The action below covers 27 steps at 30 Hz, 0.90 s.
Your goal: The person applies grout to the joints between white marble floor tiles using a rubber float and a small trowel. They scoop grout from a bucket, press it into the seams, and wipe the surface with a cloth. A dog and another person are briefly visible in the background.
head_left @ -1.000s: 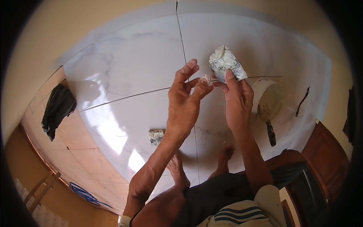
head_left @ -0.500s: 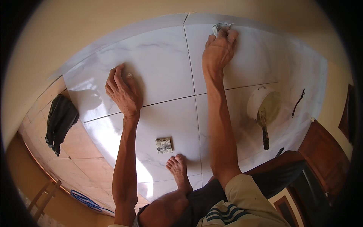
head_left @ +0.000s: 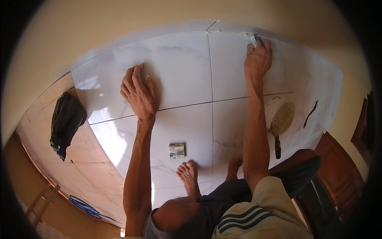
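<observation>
My right hand (head_left: 258, 59) is closed round a small whitish-grey flat piece (head_left: 253, 40), mostly hidden by the fingers. It presses this piece into the joint where the floor meets the tiled skirting (head_left: 175, 28). White paste (head_left: 238, 32) lies along that joint, left of the hand. My left hand (head_left: 139, 91) leans on a white marbled floor tile (head_left: 175, 67), palm down, fingers bent but apart, holding nothing. A pale smear shows on its thumb.
Right of my right forearm stands a round tub (head_left: 284, 115) with a dark-handled tool (head_left: 277, 145) leaning in it. A thin dark strip (head_left: 310, 114) lies beyond. A small stained block (head_left: 177, 151) sits before my foot (head_left: 188, 175). At left are a black bag (head_left: 67, 123) and blue cable (head_left: 85, 207).
My right hand has slid rightward along the skirting joint with the pale piece, and white paste now shows behind it. My left hand stays on its tile. The view has shifted slightly.
</observation>
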{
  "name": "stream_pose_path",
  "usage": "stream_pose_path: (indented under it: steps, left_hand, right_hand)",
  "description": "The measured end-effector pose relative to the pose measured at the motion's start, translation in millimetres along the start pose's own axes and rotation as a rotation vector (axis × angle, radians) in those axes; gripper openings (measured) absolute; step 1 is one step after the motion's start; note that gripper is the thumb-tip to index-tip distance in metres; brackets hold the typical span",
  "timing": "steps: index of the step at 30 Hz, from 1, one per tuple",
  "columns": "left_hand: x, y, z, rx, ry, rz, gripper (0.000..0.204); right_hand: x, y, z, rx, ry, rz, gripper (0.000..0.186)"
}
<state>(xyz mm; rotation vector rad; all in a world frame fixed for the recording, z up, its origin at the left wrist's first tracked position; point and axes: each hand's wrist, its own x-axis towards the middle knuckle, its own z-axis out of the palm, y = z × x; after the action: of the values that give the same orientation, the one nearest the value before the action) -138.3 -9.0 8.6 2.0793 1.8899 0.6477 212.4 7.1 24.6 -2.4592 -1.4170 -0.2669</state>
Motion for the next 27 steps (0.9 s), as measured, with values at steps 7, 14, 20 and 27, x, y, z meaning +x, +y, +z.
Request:
stream_pose_path:
  steps: [7,14,20,27]
  left_hand:
    - [2,1,1,0.015,0.01,0.008,0.04]
    - [0,-3,1,0.019,0.023,0.015,0.039]
    - [-1,0,3,0.047,0.034,0.004,0.039]
    - [3,7,6,0.05,0.033,0.039,0.038]
  right_hand:
    - [-52,-142,-5,0.358,-0.183,-0.277,0.025]
    - [-10,-1,-53,0.356,-0.169,0.033,0.022]
    - [31,58,-27,0.352,-0.157,0.353,0.029]
    - [-28,-90,0,0.532,-0.055,0.117,0.02]
